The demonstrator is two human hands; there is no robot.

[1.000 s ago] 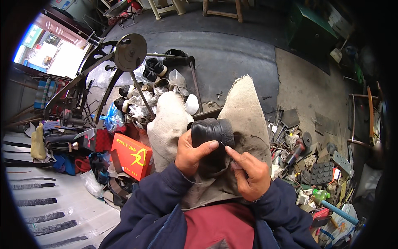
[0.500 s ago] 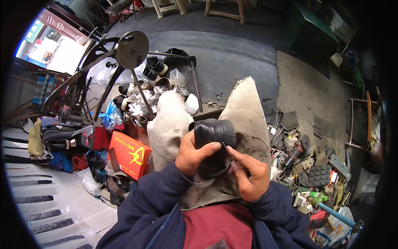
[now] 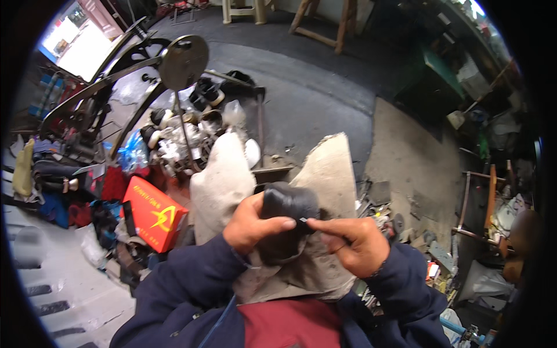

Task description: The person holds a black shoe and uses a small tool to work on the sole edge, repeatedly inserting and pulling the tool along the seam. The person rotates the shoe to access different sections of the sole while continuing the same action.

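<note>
A black leather shoe (image 3: 290, 203) rests over my lap, slightly blurred. My left hand (image 3: 246, 226) is closed on its left side, thumb pressed along the near face. My right hand (image 3: 360, 246) is at the shoe's right side, its index finger stretched to the edge and the other fingers curled under. A tiny pale, shiny bit (image 3: 304, 220) shows at that fingertip, too small to name. What the curled fingers hold, if anything, is hidden. Beneath the shoe, a stained beige apron (image 3: 331, 168) covers my knees.
An iron hand-cranked machine with a round wheel (image 3: 184, 62) stands at the far left. Shoes and plastic bags (image 3: 185, 136) are heaped beside it. A red box (image 3: 154, 214) lies left of my knee. Tools and scraps (image 3: 441, 255) clutter the right. A wooden stool (image 3: 325, 26) stands behind.
The view has shifted and tilted, so the surroundings sit differently. My left hand keeps its hold on the shoe. The right index finger now lies straighter toward the shoe's edge.
</note>
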